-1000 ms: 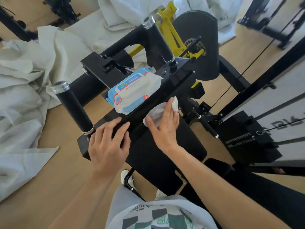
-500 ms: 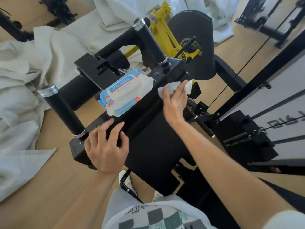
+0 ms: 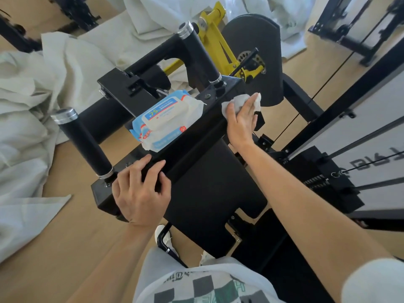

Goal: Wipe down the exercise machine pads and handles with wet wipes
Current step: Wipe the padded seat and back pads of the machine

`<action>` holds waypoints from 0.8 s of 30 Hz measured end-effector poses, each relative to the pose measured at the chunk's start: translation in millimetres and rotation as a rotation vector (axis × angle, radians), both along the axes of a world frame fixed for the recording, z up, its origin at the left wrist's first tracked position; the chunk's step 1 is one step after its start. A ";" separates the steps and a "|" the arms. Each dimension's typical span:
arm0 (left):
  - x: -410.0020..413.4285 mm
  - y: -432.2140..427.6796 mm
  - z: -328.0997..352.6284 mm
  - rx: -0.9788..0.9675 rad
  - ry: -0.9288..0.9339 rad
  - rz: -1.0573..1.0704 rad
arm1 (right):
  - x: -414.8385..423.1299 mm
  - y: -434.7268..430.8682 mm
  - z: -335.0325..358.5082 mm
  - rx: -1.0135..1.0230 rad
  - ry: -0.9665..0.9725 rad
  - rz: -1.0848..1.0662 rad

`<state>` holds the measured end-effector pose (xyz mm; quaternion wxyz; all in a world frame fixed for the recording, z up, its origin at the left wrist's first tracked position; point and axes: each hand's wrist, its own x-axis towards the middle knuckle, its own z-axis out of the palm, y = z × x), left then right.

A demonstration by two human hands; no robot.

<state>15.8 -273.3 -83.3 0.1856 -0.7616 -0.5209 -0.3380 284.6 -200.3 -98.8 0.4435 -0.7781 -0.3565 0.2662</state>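
Black pad: right hand presses wipe, mostly hidden.

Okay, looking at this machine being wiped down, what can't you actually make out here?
All from the head view:
- Black pad surface beneath the crumpled white wet wipe: covered by the wipe and the flat right hand.
- Pad corner under the resting left hand.
- Small print on the blue-and-white wipes pack: too small beyond "75".
- Dark lettering on the pale grey side panel: cut off by the right edge.

wipes pack on pad
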 end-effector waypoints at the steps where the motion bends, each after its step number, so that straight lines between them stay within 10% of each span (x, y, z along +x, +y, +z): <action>1: -0.1 0.1 0.3 -0.004 0.001 0.001 | -7.4 -2.0 0.8 -0.006 0.017 -0.004; 10: -1.6 -2.2 2.6 -0.058 0.000 -0.009 | -106.0 -57.1 0.5 -0.035 0.196 0.135; 24: -10.0 -10.4 8.5 -0.188 -0.090 -0.085 | -97.9 -66.6 25.6 -0.159 1.015 0.045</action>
